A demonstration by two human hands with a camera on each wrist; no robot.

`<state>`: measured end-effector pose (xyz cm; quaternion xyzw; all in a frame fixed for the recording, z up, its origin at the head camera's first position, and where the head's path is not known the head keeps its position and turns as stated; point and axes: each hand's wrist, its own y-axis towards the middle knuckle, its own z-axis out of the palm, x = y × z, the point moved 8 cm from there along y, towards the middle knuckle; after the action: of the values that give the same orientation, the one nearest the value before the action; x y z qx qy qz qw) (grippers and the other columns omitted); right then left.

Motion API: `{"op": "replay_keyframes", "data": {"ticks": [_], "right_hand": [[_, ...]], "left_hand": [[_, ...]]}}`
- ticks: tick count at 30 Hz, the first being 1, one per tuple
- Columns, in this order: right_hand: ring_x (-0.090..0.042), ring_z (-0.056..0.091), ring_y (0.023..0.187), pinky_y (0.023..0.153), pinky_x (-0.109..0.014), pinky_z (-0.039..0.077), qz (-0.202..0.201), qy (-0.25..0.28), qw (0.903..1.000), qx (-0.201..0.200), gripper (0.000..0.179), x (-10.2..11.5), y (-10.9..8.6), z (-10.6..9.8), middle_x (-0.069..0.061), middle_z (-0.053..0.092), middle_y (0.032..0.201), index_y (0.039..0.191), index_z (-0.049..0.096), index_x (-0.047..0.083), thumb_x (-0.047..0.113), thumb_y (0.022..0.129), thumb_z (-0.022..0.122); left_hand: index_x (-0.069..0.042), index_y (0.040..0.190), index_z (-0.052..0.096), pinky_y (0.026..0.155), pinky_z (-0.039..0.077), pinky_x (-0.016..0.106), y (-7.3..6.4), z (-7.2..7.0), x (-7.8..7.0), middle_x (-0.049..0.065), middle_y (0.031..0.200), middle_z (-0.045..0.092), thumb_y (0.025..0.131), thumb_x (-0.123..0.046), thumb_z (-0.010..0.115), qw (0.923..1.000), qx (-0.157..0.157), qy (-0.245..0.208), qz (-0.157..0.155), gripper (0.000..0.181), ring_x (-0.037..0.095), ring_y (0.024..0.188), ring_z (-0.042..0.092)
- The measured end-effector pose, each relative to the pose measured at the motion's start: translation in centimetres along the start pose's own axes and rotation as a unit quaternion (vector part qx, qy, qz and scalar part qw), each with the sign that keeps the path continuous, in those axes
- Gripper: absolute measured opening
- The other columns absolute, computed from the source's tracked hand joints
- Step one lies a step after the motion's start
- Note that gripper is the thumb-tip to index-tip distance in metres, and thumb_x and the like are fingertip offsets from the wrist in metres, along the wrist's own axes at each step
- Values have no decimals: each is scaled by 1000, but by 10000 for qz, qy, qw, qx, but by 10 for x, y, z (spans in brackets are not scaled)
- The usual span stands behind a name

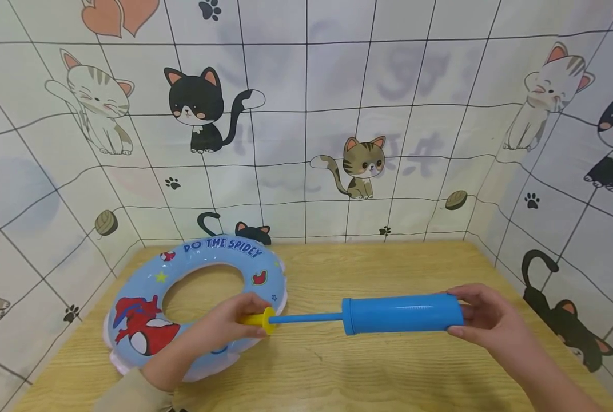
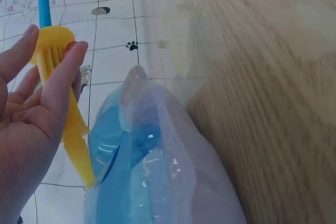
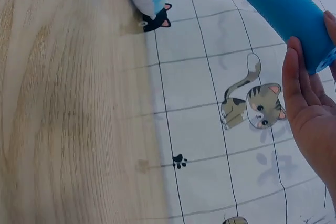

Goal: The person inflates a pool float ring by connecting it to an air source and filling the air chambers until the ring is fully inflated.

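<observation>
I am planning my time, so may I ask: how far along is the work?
Done: the swim ring looks puffed up on the table. In hand: the left hand grips the yellow handle, the right hand the blue pump. Remaining, probably: pushing in the rod, which shows drawn out.

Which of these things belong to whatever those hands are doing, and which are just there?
In the job:
pump, held by the left hand and right hand
ring, probably: inflatable and close by

Just there:
table
cat-print backdrop
</observation>
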<state>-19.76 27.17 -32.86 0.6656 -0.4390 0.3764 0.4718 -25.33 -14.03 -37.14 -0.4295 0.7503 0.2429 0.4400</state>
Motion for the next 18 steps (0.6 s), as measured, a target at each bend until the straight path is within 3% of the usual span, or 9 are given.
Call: {"op": "replay_keyframes", "data": {"ticks": [3,11,18], "right_hand": [[-11,66,94,70,-30,56,145,55,9999,-67,51,-1,4,7,13,60,118,125,60,10,-14,81,70],[-16,66,101,75,-35,57,-83,785,9950,619,48,6,21,45,6,59,120,122,59,8,-13,81,71],[-19,66,101,76,-37,57,-223,980,9907,913,45,6,43,66,1,61,119,119,61,12,-9,81,72]], "left_hand": [[-7,122,61,95,49,38,3,6,-5,8,123,64,85,-15,76,10000,-6,-77,48,40,29,116,58],[-6,122,63,93,50,38,18,17,-14,6,118,66,85,-15,76,9996,-150,36,229,41,26,111,61],[-5,121,63,92,50,40,34,24,-28,8,116,67,86,-14,76,9983,-286,144,479,38,25,104,63]]}}
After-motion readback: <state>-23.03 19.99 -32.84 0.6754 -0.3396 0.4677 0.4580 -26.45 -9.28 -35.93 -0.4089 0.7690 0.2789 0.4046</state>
